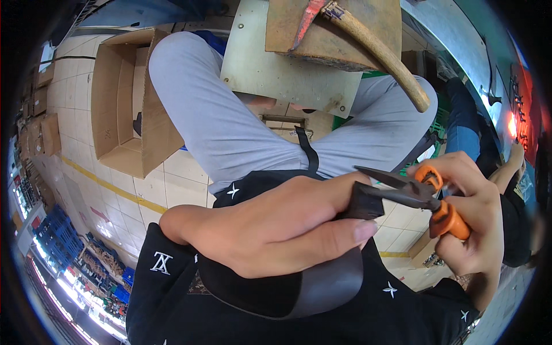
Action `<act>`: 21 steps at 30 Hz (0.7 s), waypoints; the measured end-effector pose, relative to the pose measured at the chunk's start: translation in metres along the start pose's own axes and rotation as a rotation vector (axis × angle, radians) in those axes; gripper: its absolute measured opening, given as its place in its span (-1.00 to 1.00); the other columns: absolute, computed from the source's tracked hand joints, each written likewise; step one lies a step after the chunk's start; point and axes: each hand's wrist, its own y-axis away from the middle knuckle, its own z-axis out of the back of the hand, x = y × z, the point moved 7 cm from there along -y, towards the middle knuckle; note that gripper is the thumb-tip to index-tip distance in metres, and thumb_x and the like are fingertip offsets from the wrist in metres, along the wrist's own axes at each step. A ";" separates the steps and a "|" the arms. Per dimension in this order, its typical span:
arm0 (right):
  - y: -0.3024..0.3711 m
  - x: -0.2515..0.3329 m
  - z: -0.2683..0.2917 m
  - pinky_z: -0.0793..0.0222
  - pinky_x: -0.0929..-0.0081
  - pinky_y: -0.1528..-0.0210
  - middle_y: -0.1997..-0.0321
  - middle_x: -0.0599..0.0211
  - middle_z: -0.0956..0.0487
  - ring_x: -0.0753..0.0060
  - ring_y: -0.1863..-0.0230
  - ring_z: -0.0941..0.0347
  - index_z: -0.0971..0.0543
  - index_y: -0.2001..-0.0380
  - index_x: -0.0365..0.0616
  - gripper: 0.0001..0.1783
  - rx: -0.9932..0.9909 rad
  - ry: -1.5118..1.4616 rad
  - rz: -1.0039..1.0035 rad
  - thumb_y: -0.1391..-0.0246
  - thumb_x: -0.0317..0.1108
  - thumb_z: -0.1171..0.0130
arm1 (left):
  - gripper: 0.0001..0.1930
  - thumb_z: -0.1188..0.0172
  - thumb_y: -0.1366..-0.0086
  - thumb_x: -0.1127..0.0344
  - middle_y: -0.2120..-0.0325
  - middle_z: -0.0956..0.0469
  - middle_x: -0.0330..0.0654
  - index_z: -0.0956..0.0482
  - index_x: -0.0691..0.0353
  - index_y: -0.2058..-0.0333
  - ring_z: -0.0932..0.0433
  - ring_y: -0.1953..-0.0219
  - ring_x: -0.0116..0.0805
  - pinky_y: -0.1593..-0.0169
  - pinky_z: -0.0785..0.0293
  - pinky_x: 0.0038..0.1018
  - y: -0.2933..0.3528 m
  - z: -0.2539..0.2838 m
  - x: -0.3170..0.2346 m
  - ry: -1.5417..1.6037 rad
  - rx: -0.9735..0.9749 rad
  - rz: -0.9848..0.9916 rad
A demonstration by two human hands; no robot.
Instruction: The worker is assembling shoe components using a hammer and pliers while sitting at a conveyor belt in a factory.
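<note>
A left hand (282,227) clutched a blocky, smooth black piece (367,207) while the right hand (478,214) grasped orange-handled, dark metal scissors (418,197), blades parted.

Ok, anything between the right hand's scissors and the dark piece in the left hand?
Nothing visible: the scissors overlap the dark piece in view, contact unclear. But a finger of the left hand lies close to the upper blade.
</note>
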 end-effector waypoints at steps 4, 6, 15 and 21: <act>0.007 -0.009 0.007 -0.37 0.19 -0.07 0.05 -0.19 -0.58 -0.14 0.00 -0.51 -0.56 0.64 -0.40 -0.55 0.036 -0.071 -0.003 0.59 -0.16 -0.08 | -0.70 0.06 -0.44 0.21 0.37 -0.45 -0.17 -0.56 0.33 0.25 -0.40 0.32 -0.36 0.20 -0.24 -0.45 -0.004 0.008 -0.005 0.021 0.014 -0.082; 0.007 -0.007 0.004 -0.38 0.19 -0.06 0.05 -0.19 -0.58 -0.12 0.02 -0.52 -0.57 0.63 -0.41 -0.54 0.039 -0.039 0.009 0.59 -0.17 -0.07 | -0.68 0.06 -0.44 0.19 0.38 -0.43 -0.19 -0.56 0.33 0.25 -0.38 0.33 -0.36 0.21 -0.22 -0.45 -0.005 0.006 -0.003 0.016 0.032 -0.093; 0.010 -0.003 -0.003 -0.43 0.35 0.09 0.18 -0.13 -0.56 0.07 0.22 -0.53 -0.56 0.61 -0.45 -0.63 0.027 -0.042 -0.040 0.57 -0.33 -0.10 | -0.68 0.07 -0.47 0.18 0.33 -0.45 -0.17 -0.53 0.33 0.18 -0.38 0.28 -0.36 0.17 -0.22 -0.46 -0.005 0.003 0.001 0.009 0.036 -0.061; 0.009 0.002 -0.008 -0.44 0.39 0.14 0.23 -0.12 -0.54 0.09 0.27 -0.52 -0.54 0.64 -0.47 -0.80 0.007 -0.106 -0.124 0.48 -0.54 -0.09 | -0.70 0.03 -0.47 0.21 0.32 -0.48 -0.12 -0.52 0.38 0.18 -0.43 0.27 -0.32 0.15 -0.28 -0.45 0.001 0.005 0.001 -0.060 -0.029 -0.021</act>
